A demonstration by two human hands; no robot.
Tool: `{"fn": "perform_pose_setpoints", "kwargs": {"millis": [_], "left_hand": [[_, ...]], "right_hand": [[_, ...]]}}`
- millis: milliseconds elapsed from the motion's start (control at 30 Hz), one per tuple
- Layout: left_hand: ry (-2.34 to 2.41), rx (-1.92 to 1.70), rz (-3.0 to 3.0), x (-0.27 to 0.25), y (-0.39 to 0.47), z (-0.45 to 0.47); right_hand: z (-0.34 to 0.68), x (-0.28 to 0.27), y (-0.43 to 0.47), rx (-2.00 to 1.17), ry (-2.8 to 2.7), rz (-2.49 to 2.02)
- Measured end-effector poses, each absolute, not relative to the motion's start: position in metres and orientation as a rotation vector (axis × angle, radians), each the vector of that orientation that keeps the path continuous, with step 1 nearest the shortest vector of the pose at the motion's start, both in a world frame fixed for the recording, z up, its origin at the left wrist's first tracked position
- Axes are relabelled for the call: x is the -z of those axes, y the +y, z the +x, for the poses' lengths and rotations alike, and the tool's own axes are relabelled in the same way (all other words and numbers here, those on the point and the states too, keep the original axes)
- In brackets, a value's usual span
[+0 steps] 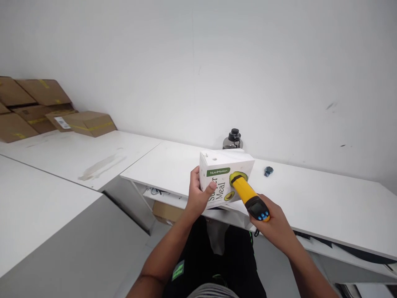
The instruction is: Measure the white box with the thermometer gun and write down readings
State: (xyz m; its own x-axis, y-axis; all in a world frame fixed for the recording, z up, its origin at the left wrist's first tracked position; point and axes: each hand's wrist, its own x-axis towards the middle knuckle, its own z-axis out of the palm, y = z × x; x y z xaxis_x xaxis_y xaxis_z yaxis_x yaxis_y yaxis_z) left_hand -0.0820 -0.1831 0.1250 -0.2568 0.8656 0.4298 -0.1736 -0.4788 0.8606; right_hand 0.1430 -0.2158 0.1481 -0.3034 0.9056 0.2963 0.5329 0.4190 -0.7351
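My left hand [197,198] grasps the white box [221,187], my right hand [276,225] the yellow device [245,192]. Both are lifted; what is finished, I cannot tell.

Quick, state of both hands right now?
Left hand: closed, holding the white rectangular printed carton.
Right hand: closed, holding the yellow-and-black handheld device with blue buttons.

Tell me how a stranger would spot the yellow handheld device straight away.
Start at the long white desk against the wall, where the left hand holds a white box marked NutriMotion. The right hand grips the yellow handheld device, its nose toward that box. Unlike the box, it is slim, yellow and black, with blue buttons near a dark screen.
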Motion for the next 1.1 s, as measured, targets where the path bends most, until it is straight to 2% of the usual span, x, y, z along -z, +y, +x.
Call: {"fn": "perform_pose_setpoints", "kwargs": {"millis": [400,567,733,867,1100], "left_hand": [[0.891,-1.848,1.265,-0.13,-0.185,-0.076],[1.01,-2.05,1.158,-0.109,-0.162,-0.083],[1.389,-2.203,1.108,-0.089,-0.129,-0.109],[1.621,-2.186,1.006,-0.061,-0.119,-0.134],[1.756,-2.12,1.098,-0.005,-0.133,-0.156]], "right_hand": [[0.144,-0.151,-0.217,-0.725,-1.837,-1.31],[0.126,-0.141,-0.218,-0.976,-1.63,-1.28],[0.109,-0.128,-0.222,-1.151,-1.42,-1.146],[0.101,-0.119,-0.225,-1.103,-1.4,-1.158],[0.094,-0.096,-0.22,-1.033,-1.315,-1.312]]}}
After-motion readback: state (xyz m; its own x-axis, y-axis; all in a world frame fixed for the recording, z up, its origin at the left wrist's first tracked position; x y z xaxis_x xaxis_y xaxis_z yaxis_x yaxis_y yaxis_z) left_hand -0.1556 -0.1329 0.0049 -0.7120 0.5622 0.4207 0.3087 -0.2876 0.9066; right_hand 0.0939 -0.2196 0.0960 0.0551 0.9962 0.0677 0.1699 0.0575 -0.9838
